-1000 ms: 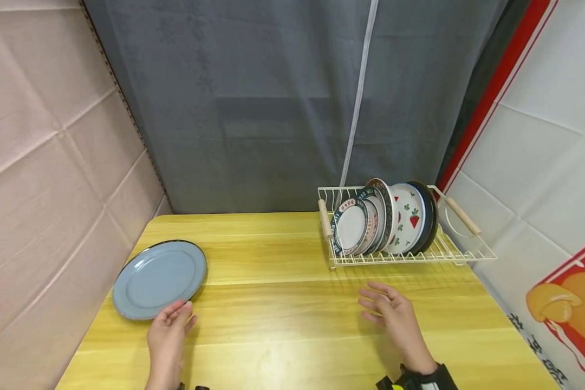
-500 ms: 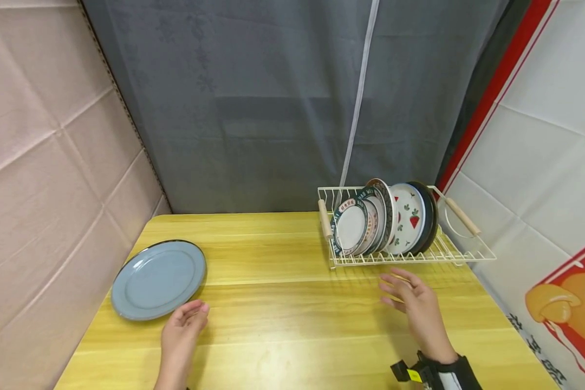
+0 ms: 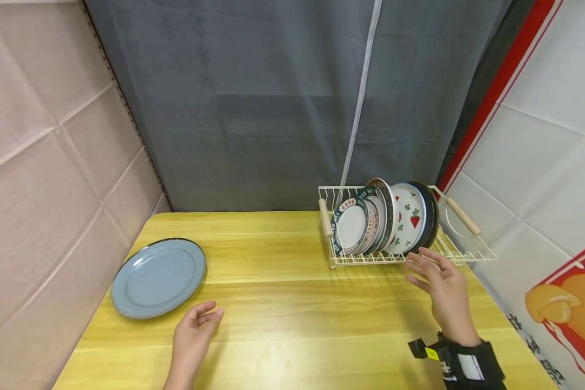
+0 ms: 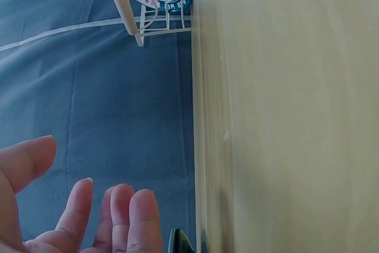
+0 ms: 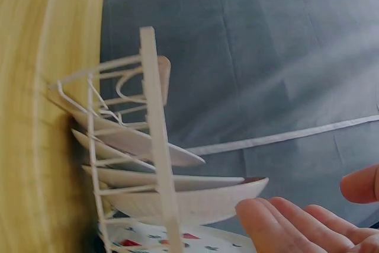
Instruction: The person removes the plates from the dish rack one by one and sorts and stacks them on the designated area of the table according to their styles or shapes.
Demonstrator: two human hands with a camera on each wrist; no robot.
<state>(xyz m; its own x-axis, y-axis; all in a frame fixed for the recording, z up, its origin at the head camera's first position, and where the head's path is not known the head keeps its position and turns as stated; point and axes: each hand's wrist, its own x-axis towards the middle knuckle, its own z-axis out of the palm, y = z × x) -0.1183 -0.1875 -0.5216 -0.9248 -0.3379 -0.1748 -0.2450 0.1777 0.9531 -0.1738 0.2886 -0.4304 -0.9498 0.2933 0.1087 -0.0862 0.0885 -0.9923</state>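
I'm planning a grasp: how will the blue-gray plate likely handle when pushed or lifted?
The blue-gray plate looks rigid, given its even, well-defined rim. Its glossy highlight suggests a slippery surface. Lying flat and wide, it would probably slide rather than tip.

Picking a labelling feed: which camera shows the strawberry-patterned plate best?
Head view: the strawberry-patterned plate shows most of its printed face there. Right wrist: only part, seen through the rack and cut by the bottom edge. Left wrist: none of it.
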